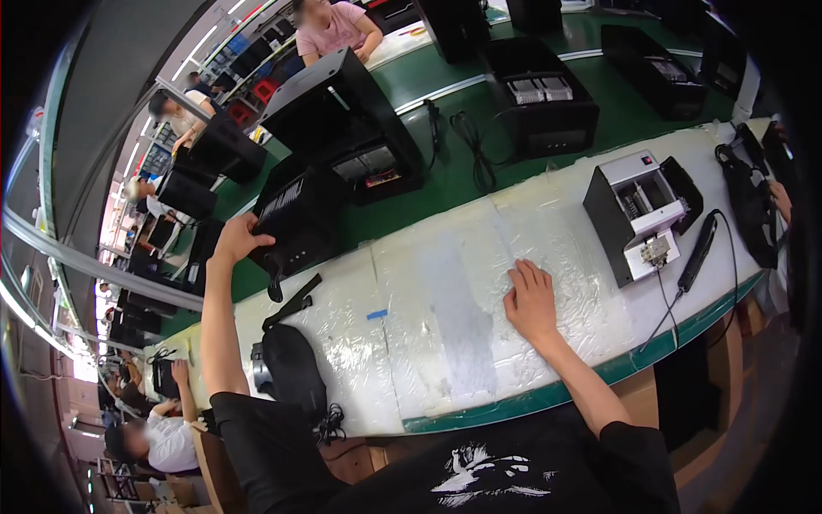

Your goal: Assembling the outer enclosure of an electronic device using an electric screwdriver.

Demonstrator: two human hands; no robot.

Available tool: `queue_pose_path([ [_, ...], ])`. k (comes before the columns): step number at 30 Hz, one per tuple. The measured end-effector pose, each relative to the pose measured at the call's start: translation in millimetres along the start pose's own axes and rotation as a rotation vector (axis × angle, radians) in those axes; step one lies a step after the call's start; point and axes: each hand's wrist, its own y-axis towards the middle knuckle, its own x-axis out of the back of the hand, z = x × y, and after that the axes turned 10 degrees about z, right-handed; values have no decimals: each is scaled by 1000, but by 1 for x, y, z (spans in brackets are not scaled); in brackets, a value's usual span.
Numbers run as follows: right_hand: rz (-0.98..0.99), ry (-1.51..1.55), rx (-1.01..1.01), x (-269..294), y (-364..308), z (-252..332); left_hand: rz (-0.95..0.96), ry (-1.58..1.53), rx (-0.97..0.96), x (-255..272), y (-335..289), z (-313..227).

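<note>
My left hand (242, 239) is at the left side of a black box-shaped unit (301, 224), its thumb on the near side and its fingers around the edge. The unit has slots on top and stands on the green bench, at the far edge of the white mat. My right hand (533, 298) rests palm down on the plastic-covered white mat (428, 343), fingers slightly apart, holding nothing. Behind the held unit stands a taller black housing (334, 111) with silvery parts showing low in its opening.
A black-and-silver desktop machine (634, 206) stands on the mat at right, beside a corded black handheld tool (700, 253). Left on the mat lie a black elongated case (294, 368) and blue tape (377, 314). More black housings (544, 107) and coiled cables (471, 150) line the bench. Co-workers sit around.
</note>
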Motion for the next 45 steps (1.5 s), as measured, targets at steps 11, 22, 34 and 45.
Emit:
queue_pose_path([
  [11,-20,22,-5,-1,1,-8,-200,-194,-73,-20,-120,-154],
  [22,119,367,136,19,-24,9,-395,-320,-134,-98,-204,-268],
  [34,386,1151,-151,83,-123,110,-274,-641,-180,-142,-280,-316],
  [45,205,938,-302,206,-9,79,-426,-591,-294,-174,-302,-307],
])
